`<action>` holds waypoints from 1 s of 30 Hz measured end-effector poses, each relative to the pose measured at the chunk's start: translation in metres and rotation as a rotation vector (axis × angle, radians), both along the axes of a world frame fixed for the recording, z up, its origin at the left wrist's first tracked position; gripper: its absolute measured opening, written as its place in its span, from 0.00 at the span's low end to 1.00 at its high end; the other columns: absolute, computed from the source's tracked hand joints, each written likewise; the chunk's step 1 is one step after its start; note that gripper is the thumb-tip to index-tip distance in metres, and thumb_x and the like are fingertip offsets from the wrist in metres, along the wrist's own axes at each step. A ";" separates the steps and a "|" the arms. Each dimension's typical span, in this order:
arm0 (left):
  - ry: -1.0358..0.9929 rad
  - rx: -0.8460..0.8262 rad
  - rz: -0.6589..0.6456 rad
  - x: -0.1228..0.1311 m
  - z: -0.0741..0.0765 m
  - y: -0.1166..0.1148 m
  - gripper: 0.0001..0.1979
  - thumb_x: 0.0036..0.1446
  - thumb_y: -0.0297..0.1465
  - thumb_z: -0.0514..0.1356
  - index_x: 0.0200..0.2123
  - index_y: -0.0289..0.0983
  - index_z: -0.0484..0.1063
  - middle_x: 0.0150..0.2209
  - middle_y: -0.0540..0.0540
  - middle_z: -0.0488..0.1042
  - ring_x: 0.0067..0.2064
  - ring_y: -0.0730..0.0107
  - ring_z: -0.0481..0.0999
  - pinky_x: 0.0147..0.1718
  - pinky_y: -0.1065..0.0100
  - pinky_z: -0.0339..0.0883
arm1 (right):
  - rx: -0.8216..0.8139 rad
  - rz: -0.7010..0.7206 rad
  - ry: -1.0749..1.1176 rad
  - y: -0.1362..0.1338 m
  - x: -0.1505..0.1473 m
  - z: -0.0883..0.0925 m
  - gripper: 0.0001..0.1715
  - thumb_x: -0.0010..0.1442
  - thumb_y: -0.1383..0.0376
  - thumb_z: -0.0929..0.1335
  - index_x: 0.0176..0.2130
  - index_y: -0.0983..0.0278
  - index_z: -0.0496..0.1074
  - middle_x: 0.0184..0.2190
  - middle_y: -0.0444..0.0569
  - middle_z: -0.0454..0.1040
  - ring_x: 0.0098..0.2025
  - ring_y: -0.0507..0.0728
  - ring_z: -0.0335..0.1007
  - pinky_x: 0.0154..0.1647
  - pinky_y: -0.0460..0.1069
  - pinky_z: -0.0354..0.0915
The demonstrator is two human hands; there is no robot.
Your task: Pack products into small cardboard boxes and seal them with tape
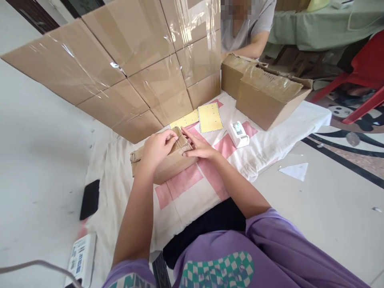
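A small brown cardboard box (175, 166) lies on the cloth-covered table right in front of me. Above its top, my left hand (159, 147) is closed in a pinch, thumb against fingers; whatever sits between the fingertips is too small to make out. A narrow raised cardboard flap (181, 140) stands at the box's right end, just beside those fingertips. My right hand (201, 149) rests at that same end with thumb and fingers spread apart, touching the box.
A tall taped cardboard panel (144, 68) stands behind the box. Yellow sheets (210, 117) and a small white device with a screen (238, 134) lie to the right. Larger open cardboard boxes (264, 96) stand farther back, near another person (249, 36). A black phone-like slab (90, 200) is at left.
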State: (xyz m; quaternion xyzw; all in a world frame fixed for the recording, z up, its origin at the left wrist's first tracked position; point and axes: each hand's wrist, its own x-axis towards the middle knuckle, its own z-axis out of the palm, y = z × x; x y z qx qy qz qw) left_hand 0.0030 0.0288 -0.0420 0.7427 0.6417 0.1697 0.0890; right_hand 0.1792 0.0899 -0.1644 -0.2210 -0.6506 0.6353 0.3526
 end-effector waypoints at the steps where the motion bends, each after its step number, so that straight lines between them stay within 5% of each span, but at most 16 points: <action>1: -0.005 0.002 0.015 0.000 0.001 0.001 0.09 0.67 0.36 0.56 0.36 0.42 0.73 0.27 0.50 0.73 0.29 0.65 0.68 0.32 0.64 0.53 | 0.006 -0.001 -0.006 0.000 0.000 0.000 0.75 0.47 0.59 0.79 0.79 0.54 0.39 0.78 0.58 0.45 0.73 0.66 0.56 0.72 0.64 0.61; 9: -0.213 -0.313 0.008 -0.008 0.010 0.013 0.04 0.64 0.33 0.54 0.35 0.43 0.65 0.24 0.54 0.66 0.26 0.68 0.64 0.30 0.66 0.55 | 0.089 0.012 -0.033 0.004 -0.002 -0.011 0.74 0.49 0.56 0.79 0.79 0.52 0.39 0.78 0.58 0.44 0.70 0.68 0.57 0.69 0.68 0.63; 14: -0.206 -0.436 0.056 -0.012 0.010 0.028 0.10 0.65 0.40 0.57 0.35 0.42 0.68 0.22 0.54 0.62 0.23 0.70 0.61 0.26 0.67 0.52 | 0.105 0.012 -0.025 0.004 -0.003 -0.014 0.72 0.52 0.54 0.79 0.79 0.52 0.38 0.77 0.57 0.45 0.71 0.70 0.55 0.71 0.69 0.60; 21: 0.009 -0.219 0.302 0.000 0.005 0.027 0.17 0.58 0.48 0.66 0.43 0.44 0.73 0.36 0.47 0.80 0.37 0.57 0.78 0.33 0.65 0.61 | 0.140 -0.005 -0.033 0.003 0.000 -0.010 0.70 0.51 0.53 0.78 0.78 0.60 0.43 0.77 0.59 0.45 0.79 0.69 0.41 0.79 0.67 0.46; 27: 0.105 -0.096 0.394 -0.008 0.007 0.015 0.17 0.58 0.49 0.66 0.42 0.45 0.73 0.35 0.49 0.81 0.38 0.55 0.79 0.35 0.62 0.61 | 0.240 -0.156 -0.061 -0.006 -0.001 0.005 0.63 0.44 0.54 0.81 0.71 0.62 0.57 0.66 0.61 0.62 0.66 0.70 0.65 0.70 0.68 0.63; 30: -0.004 0.169 0.487 -0.033 0.008 0.009 0.13 0.60 0.45 0.65 0.42 0.44 0.74 0.34 0.50 0.80 0.37 0.59 0.79 0.37 0.61 0.65 | 0.400 -0.347 -0.104 -0.033 0.041 0.016 0.59 0.43 0.51 0.80 0.67 0.61 0.60 0.62 0.61 0.66 0.64 0.72 0.67 0.67 0.69 0.66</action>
